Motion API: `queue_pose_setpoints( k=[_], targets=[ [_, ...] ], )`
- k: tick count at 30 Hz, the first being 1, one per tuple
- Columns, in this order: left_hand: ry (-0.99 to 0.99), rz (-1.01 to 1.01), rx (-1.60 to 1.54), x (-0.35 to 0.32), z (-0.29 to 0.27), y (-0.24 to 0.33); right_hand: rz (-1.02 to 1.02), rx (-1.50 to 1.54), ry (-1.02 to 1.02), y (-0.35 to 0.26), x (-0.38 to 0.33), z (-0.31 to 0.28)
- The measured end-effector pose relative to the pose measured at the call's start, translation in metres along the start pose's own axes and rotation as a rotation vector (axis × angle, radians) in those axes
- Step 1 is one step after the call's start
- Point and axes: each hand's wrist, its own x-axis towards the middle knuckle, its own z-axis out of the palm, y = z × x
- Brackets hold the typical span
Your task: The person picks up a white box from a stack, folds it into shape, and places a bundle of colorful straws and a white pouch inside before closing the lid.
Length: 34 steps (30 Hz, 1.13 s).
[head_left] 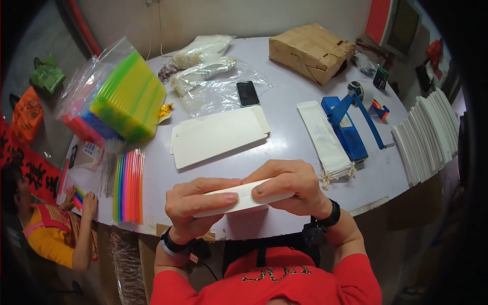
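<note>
Near the table's front edge I hold a slim white cardboard box (246,199) with both hands, its narrow side facing up. My left hand (195,203) closes round its left end, the thumb on the upper face. My right hand (297,185) grips the other end, its thumb pressing on that face by a seam in the middle. The fingers hide much of the box's sides. Just beyond my hands lie flat white cardboard box blanks (218,140), stacked together. A pile of white cloth drawstring pouches (325,134) lies beyond my right hand.
Right: a blue tape dispenser (351,134) and a row of white boxes (427,137). Back: a brown paper package (310,53), a phone (247,94), clear plastic bags (203,76). Left: colourful tubes (129,185), a bulky bag of them (127,96), and a co-worker (58,234) handling coloured pieces.
</note>
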Motion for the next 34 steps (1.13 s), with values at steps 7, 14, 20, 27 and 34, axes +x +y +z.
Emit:
queue_pose_setpoints(
  k=[7,14,20,27,34],
  targets=[
    [-0.028,0.113,0.141,0.011,0.009,-0.007,-0.045,-0.017,-0.032,0.006,-0.005,-0.019],
    [-0.088,0.0,0.18,0.019,0.011,0.024,0.022,-0.005,-0.052,-0.011,-0.01,-0.03],
    [0.033,-0.316,-0.001,0.011,0.018,0.045,0.13,-0.133,0.059,-0.031,-0.02,-0.017],
    [0.019,-0.427,-0.105,0.011,0.009,0.053,0.335,-0.109,-0.054,-0.055,0.003,-0.027],
    [-0.098,-0.358,-0.345,0.029,0.051,0.016,0.284,-0.123,-0.073,-0.044,-0.022,-0.044]
  ],
)
